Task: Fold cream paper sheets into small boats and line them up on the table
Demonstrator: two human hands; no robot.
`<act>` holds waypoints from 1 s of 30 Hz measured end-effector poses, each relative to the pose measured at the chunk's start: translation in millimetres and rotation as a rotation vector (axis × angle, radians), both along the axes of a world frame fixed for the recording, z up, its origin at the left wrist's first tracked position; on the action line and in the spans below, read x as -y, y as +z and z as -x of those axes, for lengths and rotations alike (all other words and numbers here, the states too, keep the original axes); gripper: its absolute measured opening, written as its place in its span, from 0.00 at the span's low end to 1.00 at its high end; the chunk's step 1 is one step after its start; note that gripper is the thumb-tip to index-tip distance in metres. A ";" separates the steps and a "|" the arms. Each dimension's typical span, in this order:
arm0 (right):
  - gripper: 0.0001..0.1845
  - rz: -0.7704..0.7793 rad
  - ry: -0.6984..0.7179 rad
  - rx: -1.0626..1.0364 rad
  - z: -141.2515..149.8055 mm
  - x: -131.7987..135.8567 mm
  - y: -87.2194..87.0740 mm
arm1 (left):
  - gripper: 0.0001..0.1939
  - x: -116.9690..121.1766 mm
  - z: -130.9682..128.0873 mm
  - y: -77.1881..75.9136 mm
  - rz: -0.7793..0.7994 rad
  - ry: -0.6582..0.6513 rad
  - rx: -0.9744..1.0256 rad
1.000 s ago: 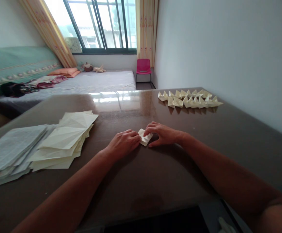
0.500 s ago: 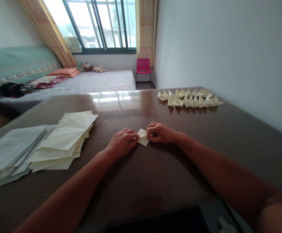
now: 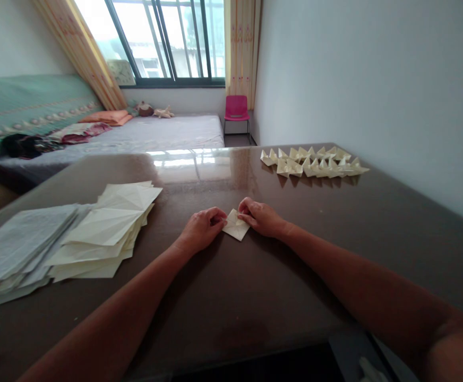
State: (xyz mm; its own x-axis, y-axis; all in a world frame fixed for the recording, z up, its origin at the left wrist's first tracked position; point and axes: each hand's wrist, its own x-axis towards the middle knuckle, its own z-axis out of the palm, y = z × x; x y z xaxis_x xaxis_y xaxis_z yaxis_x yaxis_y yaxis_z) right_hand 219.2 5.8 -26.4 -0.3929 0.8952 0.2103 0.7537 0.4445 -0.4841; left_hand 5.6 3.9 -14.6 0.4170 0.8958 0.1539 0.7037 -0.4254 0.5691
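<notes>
Head view, folded paper (image 3: 236, 229), creased sheets (image 3: 104, 225) left, pointed paper shapes (image 3: 322, 168) right.

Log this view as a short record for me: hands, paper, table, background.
Left hand: fingers holding the left corner of the folded paper
Right hand: fingers on its upper right side
Paper: small, cream, between the hands
Table, left: creased cream sheets next to greyish sheets
Table, far right: pointed paper pieces in rough rows
Background: bed, pink chair, window
</notes>
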 end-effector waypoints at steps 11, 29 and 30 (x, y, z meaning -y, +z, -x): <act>0.07 -0.086 0.039 0.104 2.4 3.3 4.4 | 0.12 8.2 -6.8 -2.6 -0.207 -0.054 -0.197; 0.14 -0.130 0.126 0.623 -0.1 43.5 42.2 | 0.17 40.8 -13.5 22.6 -0.385 -0.247 -0.750; 0.14 -0.114 0.115 0.631 1.0 46.0 43.2 | 0.17 42.1 -13.7 22.9 -0.386 -0.246 -0.765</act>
